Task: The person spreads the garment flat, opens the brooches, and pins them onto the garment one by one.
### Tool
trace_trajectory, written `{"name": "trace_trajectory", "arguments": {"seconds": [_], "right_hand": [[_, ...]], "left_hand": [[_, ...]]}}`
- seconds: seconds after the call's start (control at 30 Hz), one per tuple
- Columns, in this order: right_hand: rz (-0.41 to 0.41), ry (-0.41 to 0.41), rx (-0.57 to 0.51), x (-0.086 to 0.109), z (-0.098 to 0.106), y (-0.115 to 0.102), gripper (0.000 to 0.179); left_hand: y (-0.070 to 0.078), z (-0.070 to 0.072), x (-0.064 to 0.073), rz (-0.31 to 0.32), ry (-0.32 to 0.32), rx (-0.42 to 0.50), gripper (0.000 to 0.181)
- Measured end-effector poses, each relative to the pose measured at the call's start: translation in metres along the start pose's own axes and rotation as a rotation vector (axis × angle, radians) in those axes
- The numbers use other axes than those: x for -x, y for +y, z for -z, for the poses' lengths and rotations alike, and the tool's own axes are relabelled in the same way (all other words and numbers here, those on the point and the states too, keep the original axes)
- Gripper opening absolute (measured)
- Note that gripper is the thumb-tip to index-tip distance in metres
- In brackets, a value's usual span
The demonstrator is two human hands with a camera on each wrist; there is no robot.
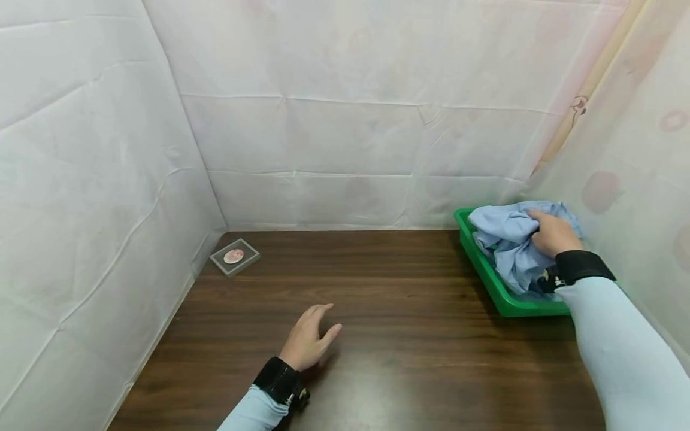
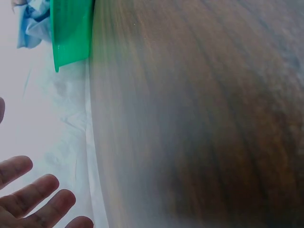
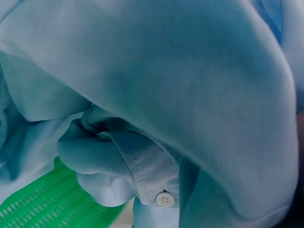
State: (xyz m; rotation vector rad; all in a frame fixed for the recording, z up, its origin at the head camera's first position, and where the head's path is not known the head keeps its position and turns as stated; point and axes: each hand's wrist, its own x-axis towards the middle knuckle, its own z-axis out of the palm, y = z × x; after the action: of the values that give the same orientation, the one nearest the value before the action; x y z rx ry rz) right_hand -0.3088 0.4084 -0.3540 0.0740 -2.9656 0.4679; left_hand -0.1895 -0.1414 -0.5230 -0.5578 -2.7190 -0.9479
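Note:
A crumpled light blue shirt (image 1: 504,224) lies in a green basket (image 1: 485,275) at the right side of the table. My right hand (image 1: 555,234) reaches over the basket and grips the shirt's upper folds; some of its fingers are hidden by cloth. In the right wrist view, the shirt (image 3: 209,85) fills most of the picture, with a white button (image 3: 165,199) on a stitched band. Away from the basket, my left hand (image 1: 304,342) hovers over the table near its front, thumb apart from the fingers and holding nothing. Its spread fingers (image 2: 40,194) show in the left wrist view.
A small grey square frame (image 1: 248,263) with a round pinkish disc lies at the table's back left. White cloth walls (image 1: 345,137) border the left, back and right of the brown wooden table (image 1: 377,281). The basket stands close to the right wall.

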Motion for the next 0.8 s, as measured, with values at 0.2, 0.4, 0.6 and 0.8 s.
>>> {"name": "trace_trajectory", "arguments": {"seconds": [0.2,0.4,0.6,0.8], "right_hand": [[0.037,0.095,-0.049,0.003,0.015,-0.012,0.064],[0.052,0.201,-0.103,0.007,0.031,-0.027,0.064],[0.104,0.327,-0.141,0.011,0.044,-0.047,0.056],[0.110,0.394,-0.186,0.020,0.057,-0.076,0.050]], "left_hand": [[0.002,0.000,0.002,0.007,0.012,0.013,0.058],[0.003,-0.001,0.001,0.006,0.016,0.017,0.057],[0.004,-0.001,0.001,0.013,0.020,0.010,0.056],[0.005,0.000,0.002,0.010,0.020,0.014,0.058]]}}
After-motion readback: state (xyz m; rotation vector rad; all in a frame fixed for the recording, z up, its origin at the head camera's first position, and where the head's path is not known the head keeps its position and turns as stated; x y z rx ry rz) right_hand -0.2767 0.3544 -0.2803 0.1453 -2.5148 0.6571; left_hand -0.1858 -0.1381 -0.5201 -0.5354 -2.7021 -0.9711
